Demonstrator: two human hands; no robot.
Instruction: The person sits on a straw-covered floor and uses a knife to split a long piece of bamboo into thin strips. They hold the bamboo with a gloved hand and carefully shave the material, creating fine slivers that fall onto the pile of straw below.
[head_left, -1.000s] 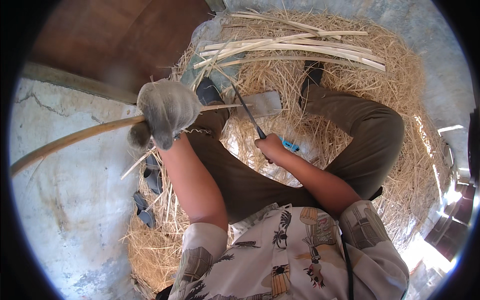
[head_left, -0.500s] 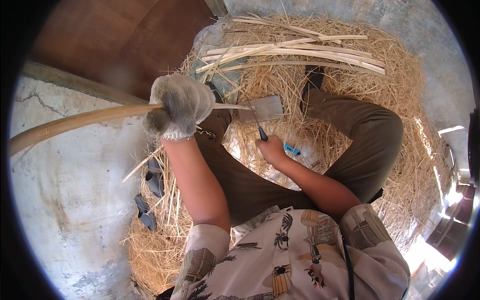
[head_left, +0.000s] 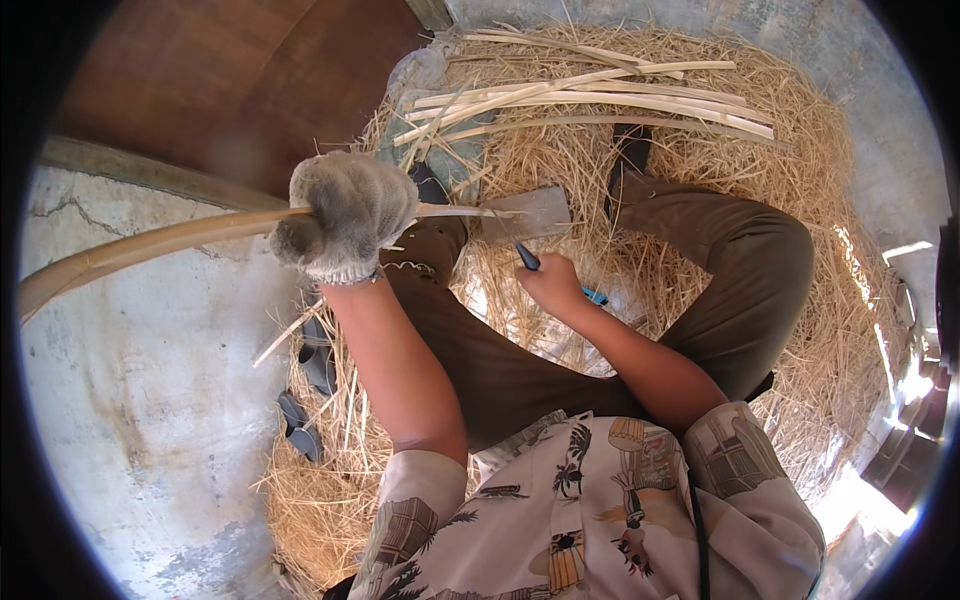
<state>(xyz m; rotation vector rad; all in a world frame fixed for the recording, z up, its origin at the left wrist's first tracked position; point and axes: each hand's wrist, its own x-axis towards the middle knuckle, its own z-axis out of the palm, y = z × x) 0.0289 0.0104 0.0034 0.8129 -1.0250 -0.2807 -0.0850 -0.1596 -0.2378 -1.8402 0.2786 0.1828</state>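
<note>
My left hand, in a soiled pale knit glove, is wrapped round a long bamboo strip. The strip bows away to the left edge, and its thin pale end sticks out to the right of the glove, over a flat grey-brown block. Bare, my right hand is closed round the dark handle of a knife, just below that strip end. The knife's blade is hard to make out against the block.
Several split bamboo strips lie across the straw-like shavings at the far side. A blue tool lies beside my right hand. Dark sandals rest near the wall at left. My legs are spread around the block.
My right hand has shifted slightly to the right with the knife, whose blade showed clearly before. My gloved left hand has moved a little to the left with the bamboo strip.
</note>
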